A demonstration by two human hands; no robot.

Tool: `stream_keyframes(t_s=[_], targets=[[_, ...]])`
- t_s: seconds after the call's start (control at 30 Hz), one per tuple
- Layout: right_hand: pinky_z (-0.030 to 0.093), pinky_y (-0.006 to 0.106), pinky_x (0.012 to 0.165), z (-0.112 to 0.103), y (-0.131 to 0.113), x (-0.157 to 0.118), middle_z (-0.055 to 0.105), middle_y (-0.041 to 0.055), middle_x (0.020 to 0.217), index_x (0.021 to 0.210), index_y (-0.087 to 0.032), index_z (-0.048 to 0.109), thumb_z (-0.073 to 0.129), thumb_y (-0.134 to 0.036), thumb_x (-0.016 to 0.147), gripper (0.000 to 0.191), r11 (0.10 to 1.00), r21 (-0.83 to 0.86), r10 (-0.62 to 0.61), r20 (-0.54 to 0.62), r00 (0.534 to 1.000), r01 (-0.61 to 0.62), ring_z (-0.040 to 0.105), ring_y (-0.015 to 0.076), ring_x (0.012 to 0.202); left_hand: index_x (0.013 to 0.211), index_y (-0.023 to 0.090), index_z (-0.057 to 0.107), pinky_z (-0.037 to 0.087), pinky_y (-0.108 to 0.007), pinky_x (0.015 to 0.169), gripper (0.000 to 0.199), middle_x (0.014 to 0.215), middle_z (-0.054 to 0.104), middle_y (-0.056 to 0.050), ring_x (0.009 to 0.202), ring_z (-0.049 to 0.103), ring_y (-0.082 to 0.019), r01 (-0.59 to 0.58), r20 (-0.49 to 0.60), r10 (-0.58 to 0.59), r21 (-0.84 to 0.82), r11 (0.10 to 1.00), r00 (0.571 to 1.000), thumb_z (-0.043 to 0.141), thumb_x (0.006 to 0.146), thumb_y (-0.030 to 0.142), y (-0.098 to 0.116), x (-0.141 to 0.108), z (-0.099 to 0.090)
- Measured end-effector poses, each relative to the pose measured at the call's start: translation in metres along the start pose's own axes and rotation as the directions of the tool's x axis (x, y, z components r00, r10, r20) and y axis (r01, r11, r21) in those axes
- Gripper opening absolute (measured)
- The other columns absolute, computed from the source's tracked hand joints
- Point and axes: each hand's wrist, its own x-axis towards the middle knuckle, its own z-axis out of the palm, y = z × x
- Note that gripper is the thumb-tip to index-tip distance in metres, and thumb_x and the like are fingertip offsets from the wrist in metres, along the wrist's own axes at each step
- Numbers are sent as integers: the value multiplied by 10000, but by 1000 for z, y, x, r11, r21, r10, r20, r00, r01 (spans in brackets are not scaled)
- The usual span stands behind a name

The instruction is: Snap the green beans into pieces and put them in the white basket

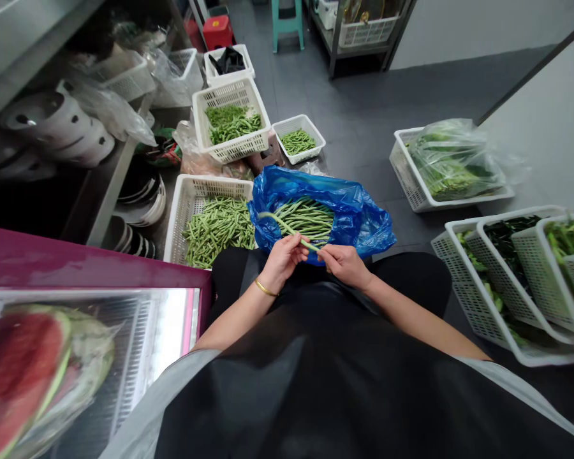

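A long green bean (287, 228) stretches between my two hands above an open blue plastic bag (368, 220). My left hand (287, 256), with a gold bangle at the wrist, grips it along its length in closed fingers. At the bean's right end, my right hand (345, 264) pinches the tip. Whole long beans (310, 217) lie in a bundle inside the bag, below my hands. Left of the bag, a white basket (173, 223) holds a heap of short bean pieces (220, 233).
Ahead are a larger basket (201, 127) and a small basket (321, 141), both holding green vegetables. Baskets of greens (452, 255) stand at right, beyond them a basket with a bagged bundle (452, 166). Cut watermelon (23, 370) sits inside a lit case (167, 331) at left.
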Motion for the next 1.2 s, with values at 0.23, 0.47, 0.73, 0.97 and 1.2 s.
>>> stream_keyframes(t_s=[0.23, 0.47, 0.73, 0.97, 1.2], targets=[[483, 315, 711, -32, 8, 4, 671, 47, 731, 750, -186, 638, 497, -525, 795, 370, 958, 252, 143, -17, 990, -134, 615, 182, 716, 707, 118, 578, 453, -198, 468, 362, 625, 607, -24, 482, 547, -80, -25, 119, 21, 37, 999, 993, 694, 665, 459, -5, -9, 7], [432, 240, 523, -38, 20, 22, 602, -8, 615, 904, -148, 629, 656, -530, 648, 461, 759, 540, 272, 245, 931, -364, 544, 104, 521, 818, 119, 626, 327, -183, 372, 396, 533, 557, 7, 369, 441, -52, 67, 413, -190, 294, 953, 891, 700, 642, 466, -1, -14, 0], [448, 251, 502, -14, -1, 14, 568, -10, 572, 710, -189, 594, 673, -440, 656, 269, 873, 472, 253, -225, 941, -122, 513, 107, 495, 601, 149, 498, 360, -208, 367, 301, 421, 442, 38, 328, 386, -65, 172, 110, -181, 86, 981, 977, 616, 721, 400, -12, 2, -9], [465, 231, 429, 6, 12, 3, 605, -18, 576, 793, -166, 582, 707, -414, 612, 332, 670, 695, 367, -3, 930, -262, 552, 100, 443, 699, 134, 546, 496, -231, 562, 239, 691, 614, -29, 620, 604, -117, -15, -106, 27, 111, 994, 994, 610, 757, 356, -13, 11, -9], [399, 186, 327, -10, 16, 11, 543, -53, 458, 707, -154, 558, 712, -301, 553, 263, 574, 723, 447, 118, 886, -386, 484, 75, 348, 649, 170, 413, 301, -148, 364, 251, 506, 476, 66, 360, 376, -37, -128, -367, 246, 317, 940, 897, 516, 812, 331, 13, 19, -38]])
